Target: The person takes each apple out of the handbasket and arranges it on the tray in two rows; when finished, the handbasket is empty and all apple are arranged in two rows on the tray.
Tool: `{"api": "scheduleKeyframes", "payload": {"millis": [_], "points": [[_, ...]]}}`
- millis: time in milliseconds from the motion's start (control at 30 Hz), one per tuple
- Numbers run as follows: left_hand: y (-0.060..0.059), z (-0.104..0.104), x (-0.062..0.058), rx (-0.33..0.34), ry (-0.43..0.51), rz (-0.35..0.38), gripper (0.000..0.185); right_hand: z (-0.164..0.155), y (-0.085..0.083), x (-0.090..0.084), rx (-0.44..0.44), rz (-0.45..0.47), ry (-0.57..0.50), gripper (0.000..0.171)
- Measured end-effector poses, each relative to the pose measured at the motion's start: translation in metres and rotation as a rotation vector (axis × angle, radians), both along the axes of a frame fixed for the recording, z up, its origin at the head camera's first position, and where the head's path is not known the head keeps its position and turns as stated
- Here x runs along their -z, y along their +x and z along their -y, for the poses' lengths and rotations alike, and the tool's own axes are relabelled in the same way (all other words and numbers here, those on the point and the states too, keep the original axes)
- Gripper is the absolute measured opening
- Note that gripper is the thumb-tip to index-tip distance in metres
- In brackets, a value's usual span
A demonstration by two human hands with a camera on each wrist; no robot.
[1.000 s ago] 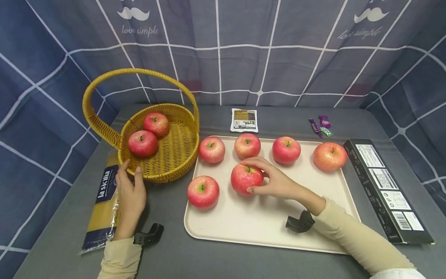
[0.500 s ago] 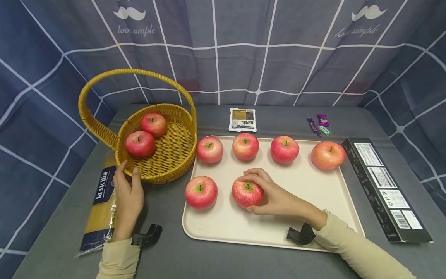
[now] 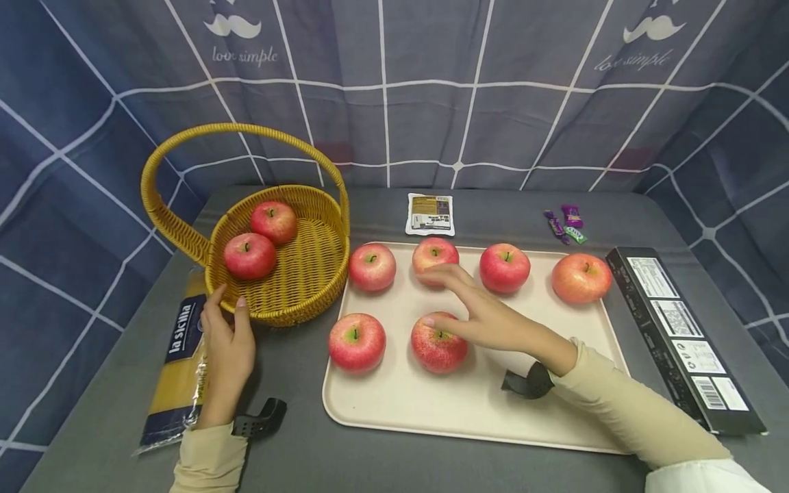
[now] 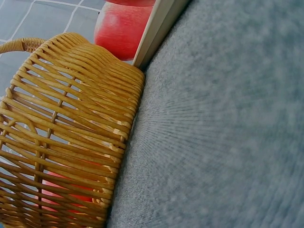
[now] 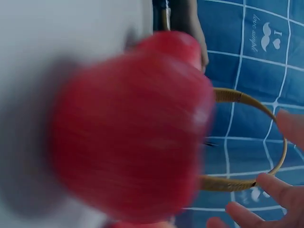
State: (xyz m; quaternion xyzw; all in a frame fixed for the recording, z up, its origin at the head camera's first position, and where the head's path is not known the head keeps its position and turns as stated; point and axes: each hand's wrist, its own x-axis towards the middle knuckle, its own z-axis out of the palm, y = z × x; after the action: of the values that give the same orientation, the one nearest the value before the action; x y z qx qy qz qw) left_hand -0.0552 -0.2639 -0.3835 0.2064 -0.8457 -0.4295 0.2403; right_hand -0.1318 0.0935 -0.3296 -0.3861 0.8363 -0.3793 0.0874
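Observation:
A cream tray (image 3: 394, 397) holds several red apples. My right hand (image 3: 434, 296) hovers open over the front middle apple (image 3: 439, 346), fingers spread and off it, the index tip near a back-row apple (image 3: 435, 255). In the right wrist view that front apple (image 5: 128, 128) is a close red blur, with my fingertips (image 5: 280, 190) at the lower right. My left hand (image 3: 229, 301) rests with straight fingers against the wall of the yellow wicker basket (image 3: 296, 311), which holds two apples (image 3: 249, 255). The left wrist view shows only the basket wall (image 4: 71, 133) and a tray apple (image 4: 123, 28).
A pasta packet (image 3: 181, 356) lies under my left wrist on the grey cloth. Behind the tray sit a white sachet (image 3: 431, 213) and some wrapped sweets (image 3: 567, 222). A long black box (image 3: 678, 335) lies along the tray's right side. Blue checked fabric walls in the table.
My right hand drew the front middle apple nearer, then let go and lifted with fingers spread. The left hand stayed at the basket.

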Motion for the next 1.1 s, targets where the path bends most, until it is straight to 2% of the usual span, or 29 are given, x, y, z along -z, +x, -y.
{"api": "scheduleKeyframes", "payload": {"millis": [167,333,433,533,667,767,933,1100], "points": [[-0.001,-0.001,0.001,0.001,-0.007,-0.021,0.049,0.037,-0.026,-0.027,-0.024,-0.08,-0.014,0.058],[-0.002,-0.002,0.004,0.001,-0.008,-0.034,0.048,0.084,-0.053,-0.046,-0.042,-0.158,0.01,0.059],[-0.003,-0.002,0.006,0.0,-0.01,-0.039,0.048,0.112,-0.068,-0.053,-0.019,-0.199,0.043,0.061],[-0.004,-0.002,0.006,-0.001,-0.016,-0.04,0.048,0.136,-0.079,-0.055,0.008,-0.21,0.033,0.06],[-0.004,-0.001,0.004,-0.003,-0.022,-0.046,0.048,0.166,-0.084,-0.056,0.012,-0.205,0.036,0.059],[-0.004,-0.001,0.002,0.003,-0.022,-0.044,0.048,0.189,-0.085,-0.056,-0.004,-0.204,0.09,0.06],[-0.004,0.0,0.002,0.021,-0.016,-0.03,0.049,0.228,-0.084,-0.047,-0.018,-0.104,0.122,0.062],[-0.002,0.002,0.002,0.025,-0.017,-0.033,0.049,0.261,-0.079,-0.024,-0.038,0.124,0.047,0.072]]}}
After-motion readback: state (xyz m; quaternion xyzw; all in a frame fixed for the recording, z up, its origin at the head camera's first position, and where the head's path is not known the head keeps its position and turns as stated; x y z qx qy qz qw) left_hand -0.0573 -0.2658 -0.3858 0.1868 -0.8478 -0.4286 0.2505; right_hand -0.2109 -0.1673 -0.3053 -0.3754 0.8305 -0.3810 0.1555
